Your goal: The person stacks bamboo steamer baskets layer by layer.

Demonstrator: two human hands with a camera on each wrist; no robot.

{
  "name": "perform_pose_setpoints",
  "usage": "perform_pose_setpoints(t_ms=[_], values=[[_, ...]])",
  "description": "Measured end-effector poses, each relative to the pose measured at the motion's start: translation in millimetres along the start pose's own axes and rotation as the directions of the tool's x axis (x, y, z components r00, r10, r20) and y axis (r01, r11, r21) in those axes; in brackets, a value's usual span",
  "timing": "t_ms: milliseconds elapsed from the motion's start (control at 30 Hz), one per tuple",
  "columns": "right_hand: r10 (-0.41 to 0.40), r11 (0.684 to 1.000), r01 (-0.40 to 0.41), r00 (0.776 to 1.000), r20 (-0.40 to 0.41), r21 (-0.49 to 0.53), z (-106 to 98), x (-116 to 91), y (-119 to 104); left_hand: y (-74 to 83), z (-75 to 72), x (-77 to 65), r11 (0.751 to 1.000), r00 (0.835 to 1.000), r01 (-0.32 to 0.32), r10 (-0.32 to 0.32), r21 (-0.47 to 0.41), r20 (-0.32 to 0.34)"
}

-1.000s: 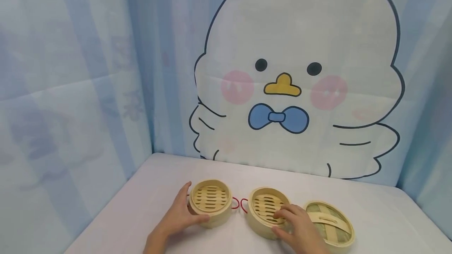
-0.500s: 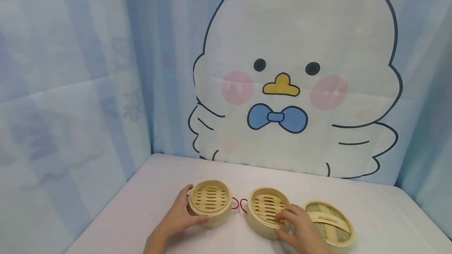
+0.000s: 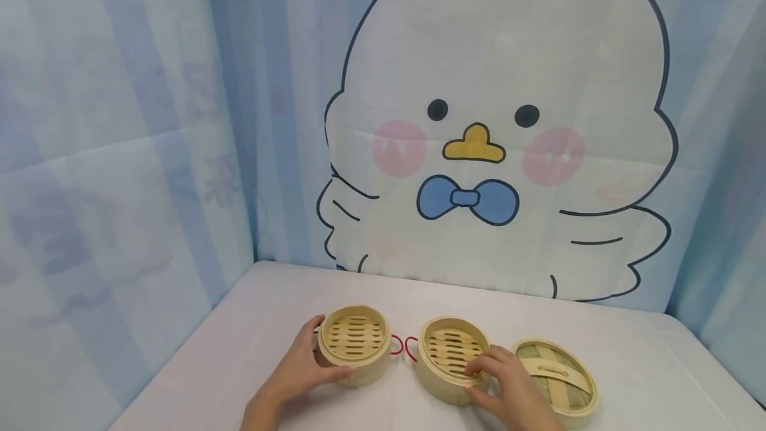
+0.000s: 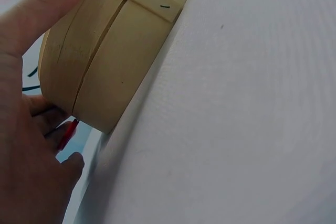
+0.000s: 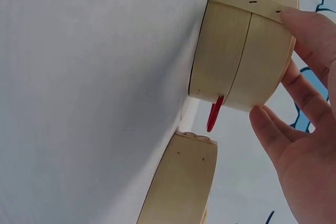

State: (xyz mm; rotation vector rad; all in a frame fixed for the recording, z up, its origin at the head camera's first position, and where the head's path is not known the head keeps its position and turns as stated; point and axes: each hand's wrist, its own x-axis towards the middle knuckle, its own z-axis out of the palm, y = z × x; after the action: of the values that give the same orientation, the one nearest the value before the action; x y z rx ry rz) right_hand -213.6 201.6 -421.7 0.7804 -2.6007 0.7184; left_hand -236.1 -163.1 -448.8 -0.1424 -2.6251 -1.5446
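Two round bamboo steamer baskets with slatted bottoms and red side loops stand side by side on the table, in the head view. Round the left steamer basket [image 3: 371, 368] curls my left hand [image 3: 299, 368], thumb at its front wall and fingers at its far left side. My right hand [image 3: 511, 388] holds the right steamer basket [image 3: 439, 378] at its near right rim, thumb outside and fingertips over the edge. In the left wrist view the stapled wall of the left basket [image 4: 105, 61] fills the grasp. A red loop [image 5: 214, 114] hangs from the right basket in the right wrist view.
A woven bamboo steamer lid [image 3: 559, 371] with a strap handle lies right of the right hand. The white tabletop [image 3: 287, 291] meets a curtain [image 3: 149, 151] at the left and a bird-printed backdrop [image 3: 467, 238] behind.
The head view has drifted slightly, shifting the scene a little to the left. Right fingertips sit marginally differently at the rim; both baskets and the left hand keep their places.
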Motion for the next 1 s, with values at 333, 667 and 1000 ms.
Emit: perform_pose_setpoints(t_ms=[333,667,1000], values=[[0.027,0.999,-0.028,1.000,0.012,0.036,-1.3,1.7,-2.0,0.5,-0.7,-0.6,1.000,1.000,-0.001,0.001,0.003,-0.006],[-0.117,0.991,0.124,0.985,-0.129,0.042,3.2,3.6,-0.5,1.6,0.2,-0.6,1.000,1.000,0.012,-0.012,0.008,-0.011],[-0.204,0.974,0.223,0.943,-0.263,0.043,5.9,7.7,-0.8,3.0,0.9,0.0,1.000,1.000,0.001,-0.001,0.015,-0.006]])
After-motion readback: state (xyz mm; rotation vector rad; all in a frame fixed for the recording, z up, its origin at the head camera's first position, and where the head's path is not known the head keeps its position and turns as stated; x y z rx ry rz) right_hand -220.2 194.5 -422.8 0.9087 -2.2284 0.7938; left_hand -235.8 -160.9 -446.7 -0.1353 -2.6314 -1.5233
